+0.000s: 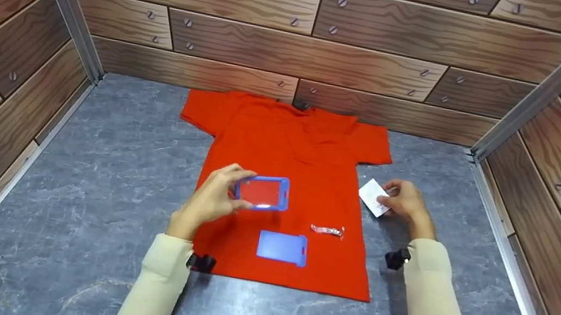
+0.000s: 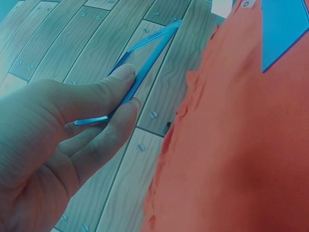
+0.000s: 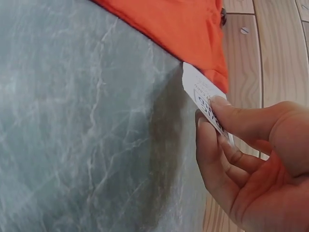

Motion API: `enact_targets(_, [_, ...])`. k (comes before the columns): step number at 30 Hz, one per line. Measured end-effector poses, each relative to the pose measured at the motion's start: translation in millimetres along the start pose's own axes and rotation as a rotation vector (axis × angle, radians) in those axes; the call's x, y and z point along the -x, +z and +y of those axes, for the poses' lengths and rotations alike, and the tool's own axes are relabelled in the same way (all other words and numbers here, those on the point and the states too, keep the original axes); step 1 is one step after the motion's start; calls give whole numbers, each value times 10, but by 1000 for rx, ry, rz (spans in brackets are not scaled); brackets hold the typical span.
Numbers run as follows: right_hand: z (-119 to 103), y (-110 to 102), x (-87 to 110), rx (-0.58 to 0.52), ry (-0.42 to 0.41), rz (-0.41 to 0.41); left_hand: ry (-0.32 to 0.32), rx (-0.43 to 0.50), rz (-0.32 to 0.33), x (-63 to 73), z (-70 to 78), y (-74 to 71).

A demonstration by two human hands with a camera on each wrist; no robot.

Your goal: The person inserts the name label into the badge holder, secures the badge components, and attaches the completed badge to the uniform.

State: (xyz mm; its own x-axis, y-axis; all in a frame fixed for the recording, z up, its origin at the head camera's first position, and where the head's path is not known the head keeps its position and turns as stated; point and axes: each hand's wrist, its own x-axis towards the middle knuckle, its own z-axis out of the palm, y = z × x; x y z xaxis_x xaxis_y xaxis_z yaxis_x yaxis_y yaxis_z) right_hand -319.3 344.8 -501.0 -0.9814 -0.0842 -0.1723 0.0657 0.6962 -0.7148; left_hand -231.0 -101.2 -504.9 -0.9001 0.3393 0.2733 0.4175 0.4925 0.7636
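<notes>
My left hand (image 1: 215, 195) pinches a blue badge-holder frame (image 1: 283, 202) by its left edge, above the red T-shirt (image 1: 281, 152). Through its window the red cloth shows, and in the left wrist view the frame (image 2: 153, 60) is seen nearly edge-on between thumb and fingers. To the right of the shirt, my right hand (image 1: 406, 201) pinches a white card (image 1: 372, 195) between thumb and fingers. Printed lettering shows on the card (image 3: 195, 84) in the right wrist view. On the shirt lie a flat blue panel (image 1: 280, 246) and a small clear strap clip (image 1: 327, 230).
The shirt is spread flat on a grey marbled tabletop (image 1: 109, 166), its collar toward the back. A wood-patterned wall (image 1: 242, 42) closes off the back, with similar panels at left and right. Metal strips (image 1: 528, 308) run along the side edges.
</notes>
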Motion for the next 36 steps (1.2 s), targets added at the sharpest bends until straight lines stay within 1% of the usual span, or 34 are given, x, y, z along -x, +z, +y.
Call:
enact_targets(5, [-35, -45, 37, -57, 6, -9, 4, 15, -6, 3, 11, 0])
enact_targets(13, [-28, -141, 86, -52, -1, 6, 30, -3, -3, -4, 20, -13])
enact_targets(19, [-72, -154, 102, -77, -8, -19, 28, -16, 3, -5, 14, -16])
enact_targets(26, [-197, -142, 138, -45, -45, -32, 10, -10, 1, -6, 1, -4])
enact_targets(31, [-282, -139, 189, -27, -79, -84, 9, 6, 2, 0, -1, 3])
enact_targets(36, [-346, -125, 229, 36, -127, -126, 21, 13, 0, 1, -4, 6])
